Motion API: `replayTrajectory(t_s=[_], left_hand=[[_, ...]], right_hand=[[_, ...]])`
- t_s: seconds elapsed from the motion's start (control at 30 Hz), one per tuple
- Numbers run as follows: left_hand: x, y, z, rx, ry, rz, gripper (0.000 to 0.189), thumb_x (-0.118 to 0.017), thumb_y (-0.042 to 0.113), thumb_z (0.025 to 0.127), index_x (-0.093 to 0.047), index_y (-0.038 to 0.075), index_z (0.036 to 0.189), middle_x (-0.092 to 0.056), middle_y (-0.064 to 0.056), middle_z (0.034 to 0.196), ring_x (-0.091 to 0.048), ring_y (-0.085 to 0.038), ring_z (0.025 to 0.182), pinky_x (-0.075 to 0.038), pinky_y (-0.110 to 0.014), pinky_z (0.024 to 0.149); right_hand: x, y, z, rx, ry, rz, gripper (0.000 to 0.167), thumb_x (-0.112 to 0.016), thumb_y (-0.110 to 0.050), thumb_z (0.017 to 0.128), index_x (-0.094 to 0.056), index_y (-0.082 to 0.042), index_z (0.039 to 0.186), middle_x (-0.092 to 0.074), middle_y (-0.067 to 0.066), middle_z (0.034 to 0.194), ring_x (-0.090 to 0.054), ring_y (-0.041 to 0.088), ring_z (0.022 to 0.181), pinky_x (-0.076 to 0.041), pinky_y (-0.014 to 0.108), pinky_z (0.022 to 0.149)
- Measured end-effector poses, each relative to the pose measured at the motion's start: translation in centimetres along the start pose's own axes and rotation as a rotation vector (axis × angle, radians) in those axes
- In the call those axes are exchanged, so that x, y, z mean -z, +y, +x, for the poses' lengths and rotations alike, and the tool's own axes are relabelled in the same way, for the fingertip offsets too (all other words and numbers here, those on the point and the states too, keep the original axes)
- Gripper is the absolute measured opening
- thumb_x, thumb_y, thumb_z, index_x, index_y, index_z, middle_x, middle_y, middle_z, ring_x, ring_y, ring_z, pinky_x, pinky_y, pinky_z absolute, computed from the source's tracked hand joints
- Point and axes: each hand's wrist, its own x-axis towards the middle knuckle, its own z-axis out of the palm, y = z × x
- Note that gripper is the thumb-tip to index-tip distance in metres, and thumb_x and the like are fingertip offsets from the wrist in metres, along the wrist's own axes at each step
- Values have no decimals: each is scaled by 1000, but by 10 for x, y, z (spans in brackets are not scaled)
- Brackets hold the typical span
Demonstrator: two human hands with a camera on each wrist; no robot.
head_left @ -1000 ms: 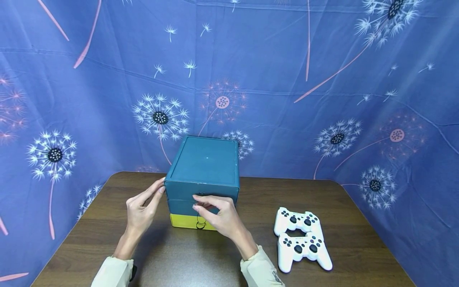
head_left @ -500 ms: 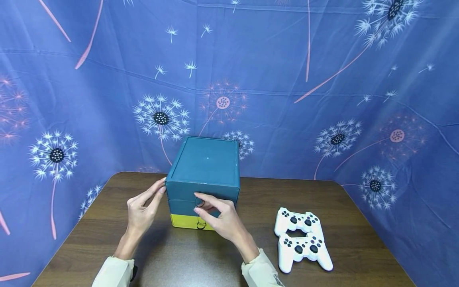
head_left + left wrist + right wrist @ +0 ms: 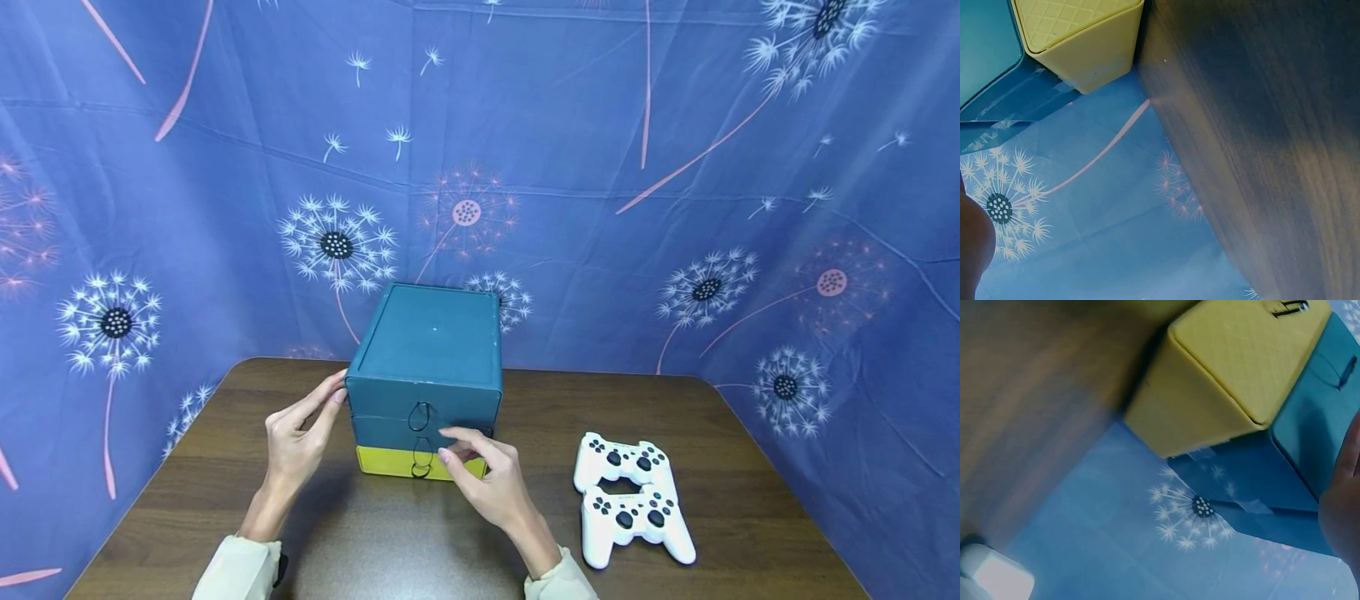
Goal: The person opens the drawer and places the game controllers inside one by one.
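Observation:
A teal drawer box (image 3: 431, 337) stands stacked on a yellow drawer (image 3: 386, 462) at the middle of the table. Thin black loop pulls (image 3: 419, 416) hang from the fronts; the right wrist view shows one loop (image 3: 1348, 372) on the teal front and another on the yellow drawer (image 3: 1241, 356). My left hand (image 3: 292, 442) rests its fingertips at the teal box's left front edge, thumb and fingers extended. Beside the loops, my right hand (image 3: 491, 479) hovers before the lower right of the fronts, thumb and index finger apart with nothing between them.
Two white game controllers (image 3: 636, 521) lie one in front of the other on the wooden table (image 3: 360, 550), right of my right hand. Behind the table hangs a blue cloth (image 3: 570, 275) with a dandelion print, close to the boxes' back.
My right hand has let go of the upper black loop and drawn back down and to the right. That loop now hangs free on the teal front. My left hand stays where it was.

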Motion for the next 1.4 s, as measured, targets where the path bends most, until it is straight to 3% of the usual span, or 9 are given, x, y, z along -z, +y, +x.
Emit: replayTrajectory(t_s=[0.27, 0.47, 0.97, 1.4], left_hand=[[1, 3, 1, 3, 0, 0, 48, -66, -35, 73, -71, -15, 116, -72, -30, 109, -70, -6, 108, -57, -18, 89], [1, 3, 1, 6, 3, 8, 48, -67, -34, 73, -72, -14, 116, -72, -30, 108, -70, -5, 108, -57, -17, 89], [1, 0, 0, 13, -1, 16, 48, -68, -33, 73, -72, -13, 116, -73, -28, 107, -70, -4, 107, -56, -16, 88], [0, 0, 0, 5, 7, 11, 48, -68, -35, 72, -72, -14, 115, -73, -28, 108, -71, -5, 106, -57, -17, 88]], right_hand=[[-3, 6, -14, -120, -190, -3, 33, -74, 0, 93, -68, 0, 125, -76, 2, 89, -70, 6, 79, -60, 19, 72], [-8, 11, -15, -152, -276, 8, 40, -74, -1, 95, -66, 1, 134, -77, 9, 98, -71, 7, 85, -60, 20, 76], [-20, 17, -11, -169, -329, 56, 39, -72, -1, 96, -66, 1, 135, -77, 14, 105, -71, 6, 90, -60, 20, 80], [-25, 19, -10, -149, -313, 33, 36, -73, 0, 95, -69, 2, 131, -77, 15, 108, -71, 4, 87, -59, 17, 80]])
